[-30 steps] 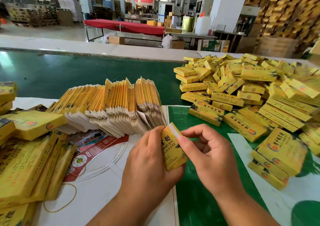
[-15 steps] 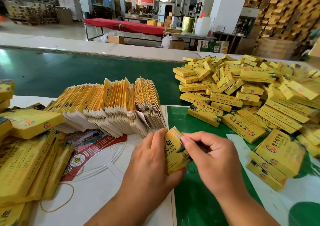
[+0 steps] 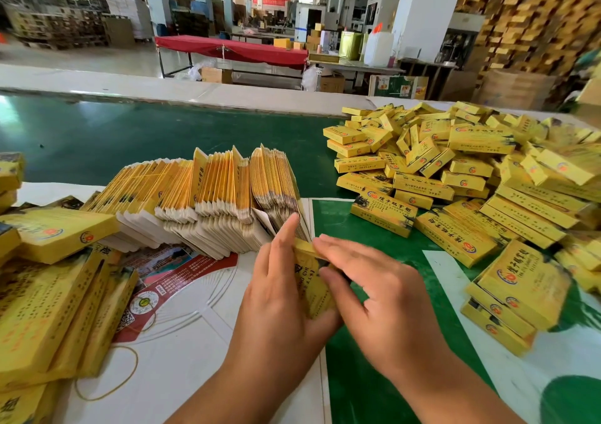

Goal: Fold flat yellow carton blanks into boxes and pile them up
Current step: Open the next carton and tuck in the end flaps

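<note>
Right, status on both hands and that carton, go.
Left hand holds the carton upright. Right hand, fingers straight, presses its top flap. Pile of folded boxes to the right. Nothing in the way.

Packing factory: box heaps (image 3: 461,169), stacked pallets (image 3: 533,17).

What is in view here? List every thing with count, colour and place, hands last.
carton in hand: one, yellow, held between both hands, near centre.
flat carton blanks: a fanned row, too many to count, yellow with white flaps, left of centre.
folded boxes: a large loose pile, yellow, right side.
larger yellow packs: several, yellow, far left.
printed sheet: one, red and white, under the blanks.
rubber band: one, tan, lower left on the white sheet.
green surface: one, green, behind the blanks.
red-draped table: one, background.
left hand: grips the carton.
right hand: fingers straight, pressing the carton's top.
</note>
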Available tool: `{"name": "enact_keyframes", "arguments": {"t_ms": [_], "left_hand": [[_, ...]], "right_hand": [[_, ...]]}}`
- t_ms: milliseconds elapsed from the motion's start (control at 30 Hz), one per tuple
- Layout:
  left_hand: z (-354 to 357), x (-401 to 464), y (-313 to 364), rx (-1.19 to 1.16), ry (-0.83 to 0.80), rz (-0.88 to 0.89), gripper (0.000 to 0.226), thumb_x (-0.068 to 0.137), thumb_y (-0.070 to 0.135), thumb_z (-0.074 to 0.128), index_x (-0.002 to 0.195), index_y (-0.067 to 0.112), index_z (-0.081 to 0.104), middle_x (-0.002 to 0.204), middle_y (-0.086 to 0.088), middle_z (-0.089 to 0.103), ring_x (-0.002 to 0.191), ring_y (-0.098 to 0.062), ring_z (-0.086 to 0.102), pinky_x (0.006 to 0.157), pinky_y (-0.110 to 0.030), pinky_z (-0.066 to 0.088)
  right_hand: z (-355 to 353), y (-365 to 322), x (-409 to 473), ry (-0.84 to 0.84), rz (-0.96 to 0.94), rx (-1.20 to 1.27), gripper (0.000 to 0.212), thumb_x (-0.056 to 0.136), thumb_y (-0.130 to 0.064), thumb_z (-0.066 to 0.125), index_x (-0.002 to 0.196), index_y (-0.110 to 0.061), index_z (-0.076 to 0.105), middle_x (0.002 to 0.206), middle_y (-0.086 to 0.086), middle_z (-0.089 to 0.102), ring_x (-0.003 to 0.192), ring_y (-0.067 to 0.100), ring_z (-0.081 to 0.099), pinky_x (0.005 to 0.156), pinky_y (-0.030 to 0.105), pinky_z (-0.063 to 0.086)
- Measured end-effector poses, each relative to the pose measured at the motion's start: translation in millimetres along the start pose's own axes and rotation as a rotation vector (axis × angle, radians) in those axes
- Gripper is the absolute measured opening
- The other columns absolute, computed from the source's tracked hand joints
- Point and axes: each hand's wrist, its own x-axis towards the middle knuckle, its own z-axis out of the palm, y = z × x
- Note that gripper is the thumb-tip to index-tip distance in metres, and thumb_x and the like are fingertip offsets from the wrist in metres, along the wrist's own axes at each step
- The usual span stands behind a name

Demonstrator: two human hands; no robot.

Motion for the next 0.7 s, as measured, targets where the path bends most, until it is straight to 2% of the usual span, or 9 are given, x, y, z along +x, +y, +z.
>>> {"name": "enact_keyframes", "arguments": {"t_ms": [67,167,233,367,533,633,700], "left_hand": [[0,-1,1,-0.1,0.026,0.026,0.08,0.076,0.032,0.071,0.144,0.039,0.03,0.125,0.023,0.047,0.115,0.009,0.047,0.091,-0.003,0.037],[-2,1,2,-0.314,0.012,-0.03,0.043,0.086,0.026,0.061,0.124,0.044,0.052,0.112,0.019,0.058,0.105,-0.008,0.059,0.081,-0.022,0.053],[-3,3,1,-0.449,0.02,-0.087,0.026,0.089,0.027,0.055,0.111,0.039,0.064,0.102,0.013,0.065,0.097,-0.012,0.064,0.075,-0.021,0.053],[-6,8,-1,-0.524,0.046,-0.102,0.024,0.091,0.024,0.053,0.103,0.032,0.072,0.096,0.01,0.073,0.09,-0.008,0.068,0.07,-0.015,0.052],[-7,9,-3,-0.545,0.037,-0.108,0.025,0.089,0.027,0.056,0.105,0.038,0.072,0.098,0.009,0.073,0.093,-0.011,0.068,0.073,-0.019,0.054],[-8,9,-5,-0.587,0.069,-0.152,0.02,0.088,0.032,0.059,0.103,0.035,0.073,0.095,0.006,0.073,0.088,-0.011,0.068,0.069,-0.019,0.054],[-8,10,-5,-0.622,0.084,-0.178,0.02,0.086,0.028,0.059,0.1,0.033,0.073,0.09,0.004,0.073,0.082,-0.01,0.069,0.065,-0.018,0.055]], "right_hand": [[-4,4,1,0.004,-0.018,0.002,0.034,0.087,-0.016,0.068,0.121,-0.011,0.069,0.117,-0.004,0.071,0.107,0.005,0.066,0.093,0.017,0.051],[-7,12,2,-0.001,-0.032,0.025,0.027,0.085,-0.013,0.072,0.112,-0.01,0.072,0.119,-0.003,0.071,0.11,0.005,0.066,0.094,0.021,0.053],[-7,16,0,-0.007,-0.007,0.096,0.026,0.083,-0.011,0.074,0.109,-0.011,0.074,0.12,-0.004,0.07,0.112,0.002,0.065,0.094,0.022,0.053],[-10,20,-3,-0.07,0.076,0.278,0.025,0.082,-0.013,0.072,0.106,-0.017,0.077,0.12,-0.01,0.069,0.112,-0.002,0.064,0.092,0.019,0.052],[-15,26,-5,-0.122,0.126,0.329,0.03,0.085,-0.015,0.07,0.114,-0.023,0.075,0.12,-0.013,0.07,0.112,0.001,0.065,0.089,0.016,0.053],[-15,28,-7,-0.12,0.232,0.328,0.045,0.083,-0.021,0.071,0.126,-0.032,0.064,0.109,-0.017,0.072,0.099,0.003,0.068,0.079,0.014,0.054],[-15,29,-7,-0.143,0.341,0.331,0.042,0.082,-0.024,0.074,0.119,-0.04,0.063,0.101,-0.018,0.071,0.092,0.004,0.069,0.074,0.013,0.054]]}}
